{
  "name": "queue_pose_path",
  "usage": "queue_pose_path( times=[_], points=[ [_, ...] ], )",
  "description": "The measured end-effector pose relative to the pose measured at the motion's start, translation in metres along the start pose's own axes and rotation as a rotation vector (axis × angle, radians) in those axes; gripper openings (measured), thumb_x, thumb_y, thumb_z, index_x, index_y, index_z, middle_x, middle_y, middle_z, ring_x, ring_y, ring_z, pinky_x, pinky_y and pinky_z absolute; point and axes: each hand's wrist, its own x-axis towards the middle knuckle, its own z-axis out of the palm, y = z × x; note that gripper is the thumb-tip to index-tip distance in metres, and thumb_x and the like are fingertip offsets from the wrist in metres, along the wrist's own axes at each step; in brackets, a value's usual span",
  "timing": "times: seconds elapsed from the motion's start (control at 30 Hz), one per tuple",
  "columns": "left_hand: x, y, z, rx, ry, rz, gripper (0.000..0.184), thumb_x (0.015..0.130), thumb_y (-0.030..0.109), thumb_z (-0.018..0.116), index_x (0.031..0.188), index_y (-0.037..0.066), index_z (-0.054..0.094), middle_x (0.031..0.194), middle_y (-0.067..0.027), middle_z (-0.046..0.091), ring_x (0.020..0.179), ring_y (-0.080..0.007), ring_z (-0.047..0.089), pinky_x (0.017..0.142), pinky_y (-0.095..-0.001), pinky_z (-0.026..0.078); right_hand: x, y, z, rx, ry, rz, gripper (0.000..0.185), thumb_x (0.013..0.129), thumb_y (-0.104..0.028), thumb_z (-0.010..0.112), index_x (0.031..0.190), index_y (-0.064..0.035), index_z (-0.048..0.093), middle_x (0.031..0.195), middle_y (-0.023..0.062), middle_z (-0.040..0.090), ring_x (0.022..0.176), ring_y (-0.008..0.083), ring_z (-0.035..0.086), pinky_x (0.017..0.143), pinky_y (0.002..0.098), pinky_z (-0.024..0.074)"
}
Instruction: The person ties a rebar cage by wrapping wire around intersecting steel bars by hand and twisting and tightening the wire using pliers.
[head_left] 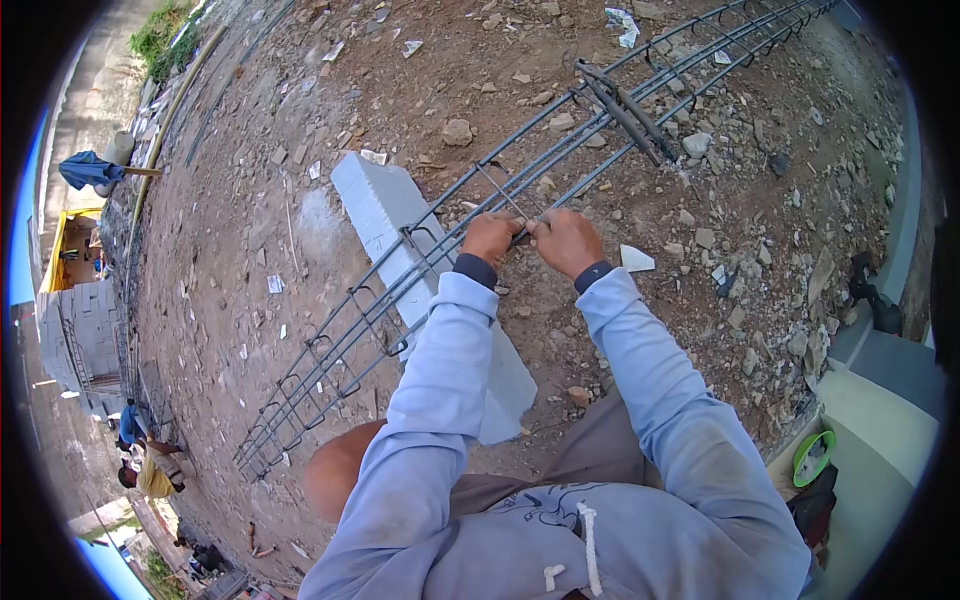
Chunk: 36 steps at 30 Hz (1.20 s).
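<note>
Here we go, from the far left of the hands: the steel cage [545, 168] runs in from there, its rings strung out along the bars and looking squared up, so I'd call that stretch formed, though the ties are too small to check. Just left of the hands it lies across the white block [380, 190], propped off the dirt ground. And now the middle: left hand [490, 238] and right hand [566, 242] are close together, fingers pinched on the cage's near side, and whether that's bar, ring or thin wire between them, I can't tell. That joint looks unfinished to me. Away to the right, past the hands, the bars carry on with more rings, and how much fastening is left there doesn't show. Now the count, left to right! One blue cloth [88, 171] and at least one person [158, 472], well left of the hands; one block; one cage, apparently four long bars, at least five rings left of the hands, more beyond; two hands; one white scrap [637, 258] just right of the right hand; two short steel pieces [622, 118] across the cage, ahead and right; one green bowl [826, 440], far right.
</note>
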Motion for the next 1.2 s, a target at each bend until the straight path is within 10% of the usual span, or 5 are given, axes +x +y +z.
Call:
queue_pose_path(
  times=[0.8, 1.2],
  points=[
    [-0.054, -0.005, 0.039, 0.275, 0.506, 0.561, 0.016, 0.080, 0.011, 0.064, 0.093, 0.003, 0.069, 0.083, -0.0131, 0.069, 0.074, -0.0218, 0.066, 0.067, -0.0313, 0.051, -0.013, 0.003, 0.019, 0.000, 0.185, -0.068, 0.024, 0.087, -0.023, 0.053, 0.083, -0.0010, 0.059, 0.079, 0.0226, 0.063, 0.076, 0.0393, 0.062, 0.067, 0.0481, 0.0497],
    [-0.071, -0.018, 0.035, 0.898, 0.459, 0.808, 0.045, 0.075, 0.004, 0.059, 0.120, 0.013, 0.060, 0.118, -0.0096, 0.059, 0.107, -0.0288, 0.054, 0.089, -0.0397, 0.041, -0.051, 0.014, 0.016, 0.098, 0.168, -0.093, 0.016, 0.081, -0.015, 0.053, 0.088, -0.0007, 0.058, 0.079, 0.0247, 0.062, 0.078, 0.0421, 0.060, 0.069, 0.0507, 0.0474]
  ],
)
